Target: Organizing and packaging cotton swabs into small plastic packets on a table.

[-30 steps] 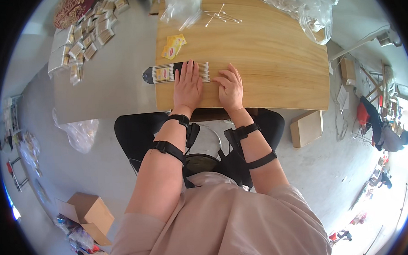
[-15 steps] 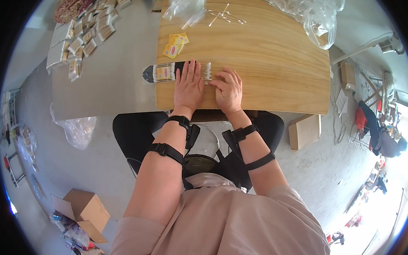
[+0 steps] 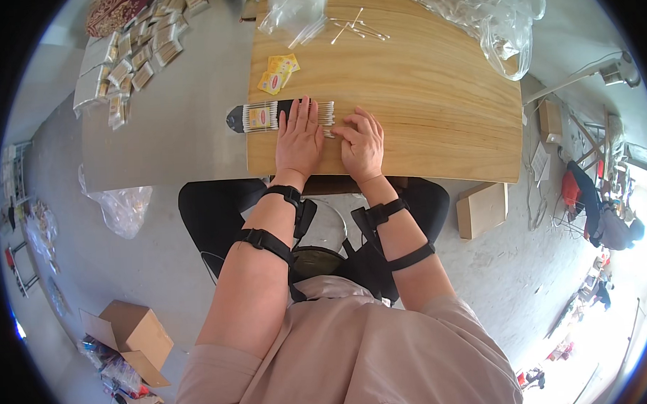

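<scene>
My left hand (image 3: 300,140) lies flat with fingers stretched over a row of cotton swabs (image 3: 326,113), pressing them on a black strip (image 3: 284,106). Left of it, a bundle of swabs (image 3: 252,117) with a yellow label card (image 3: 263,117) rests on the same strip, whose rounded dark end (image 3: 234,119) reaches past the wooden board's edge. My right hand (image 3: 362,145) is beside the row's right end, fingers bent and apart. Its thumb is at the tip of a swab near the front of the row; no swab shows gripped between its fingers.
Yellow cards (image 3: 278,74) lie beyond the row. Loose swabs (image 3: 360,27) and a clear plastic bag (image 3: 294,9) sit farther back. Many packed swab bundles (image 3: 141,53) are piled far left. A large plastic bag (image 3: 499,25) lies far right. Cardboard boxes (image 3: 483,209) stand on the floor.
</scene>
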A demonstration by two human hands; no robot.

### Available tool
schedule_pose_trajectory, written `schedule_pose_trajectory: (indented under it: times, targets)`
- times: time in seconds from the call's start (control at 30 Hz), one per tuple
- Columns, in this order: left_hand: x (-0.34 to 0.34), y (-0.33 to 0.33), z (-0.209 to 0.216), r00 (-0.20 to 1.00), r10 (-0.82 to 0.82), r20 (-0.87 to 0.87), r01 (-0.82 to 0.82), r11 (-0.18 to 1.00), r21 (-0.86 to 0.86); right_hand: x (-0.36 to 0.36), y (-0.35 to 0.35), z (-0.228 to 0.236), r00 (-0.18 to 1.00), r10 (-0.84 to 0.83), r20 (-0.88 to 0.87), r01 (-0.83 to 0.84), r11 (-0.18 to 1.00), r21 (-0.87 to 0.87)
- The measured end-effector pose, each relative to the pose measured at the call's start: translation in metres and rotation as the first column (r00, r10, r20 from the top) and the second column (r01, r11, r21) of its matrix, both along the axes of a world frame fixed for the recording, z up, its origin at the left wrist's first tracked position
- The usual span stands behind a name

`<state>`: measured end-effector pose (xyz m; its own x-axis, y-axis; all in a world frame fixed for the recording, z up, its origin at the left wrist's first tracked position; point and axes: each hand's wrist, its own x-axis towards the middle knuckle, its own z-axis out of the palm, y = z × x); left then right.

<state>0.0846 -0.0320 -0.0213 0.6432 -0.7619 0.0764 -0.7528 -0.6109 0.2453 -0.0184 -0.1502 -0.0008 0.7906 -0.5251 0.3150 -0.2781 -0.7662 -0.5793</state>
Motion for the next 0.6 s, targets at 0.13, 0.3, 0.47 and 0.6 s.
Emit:
schedule_pose_trajectory:
  times: [0.13, 0.3, 0.47, 0.6]
  targets:
    - [0.0001, 0.0002, -0.0007, 1.000, 0.001, -0.010, -0.001, 1.000, 0.004, 0.0013, 0.0002, -0.0002, 1.000, -0.023, 0.002, 0.023, 1.000, 0.017]
    - [-0.0004, -0.0009, -0.0006, 1.000, 0.003, -0.013, -0.003, 1.000, -0.001, 0.0009, -0.0004, 0.0006, 1.000, -0.020, -0.018, 0.020, 1.000, -0.010]
    - [-0.0005, -0.0008, -0.0008, 1.000, 0.001, -0.003, -0.001, 1.000, -0.005, 0.0006, -0.0012, -0.0006, 0.999, -0.010, -0.033, 0.009, 1.000, -0.025]
    - [-0.0007, -0.0007, -0.0006, 1.000, 0.000, -0.009, 0.000, 1.000, -0.001, 0.0030, 0.0009, 0.0018, 0.999, -0.032, -0.036, 0.031, 0.999, -0.038]
